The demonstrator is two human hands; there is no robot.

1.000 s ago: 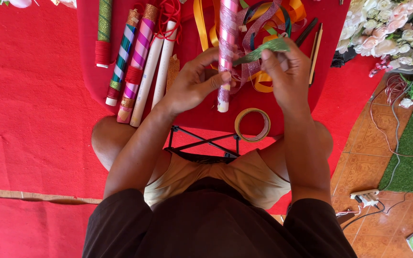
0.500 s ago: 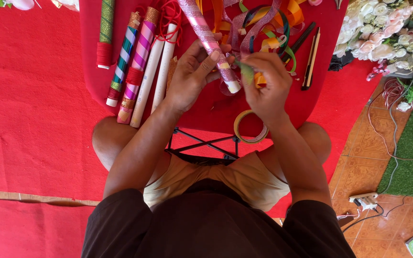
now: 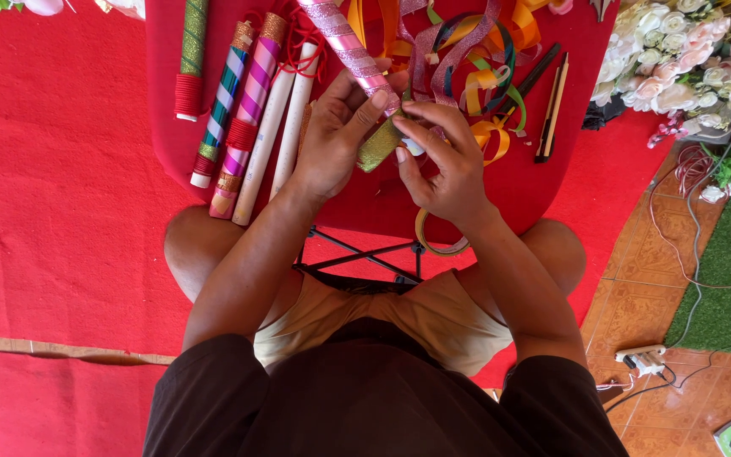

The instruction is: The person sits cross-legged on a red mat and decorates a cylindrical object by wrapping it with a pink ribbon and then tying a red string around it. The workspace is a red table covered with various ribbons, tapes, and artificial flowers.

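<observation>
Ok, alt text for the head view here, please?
Seen from above, a left hand holds a pink-striped wrapped stick while the right hand pinches green-gold glitter ribbon at its end, over a red table strewn with decorated sticks and ribbons.

Single head-worn view, looking steeply down over the seated person's chest and knees, close on the left hand [image 3: 332,140] and right hand [image 3: 442,165] above the red bench [image 3: 509,195], floor at both sides.
</observation>
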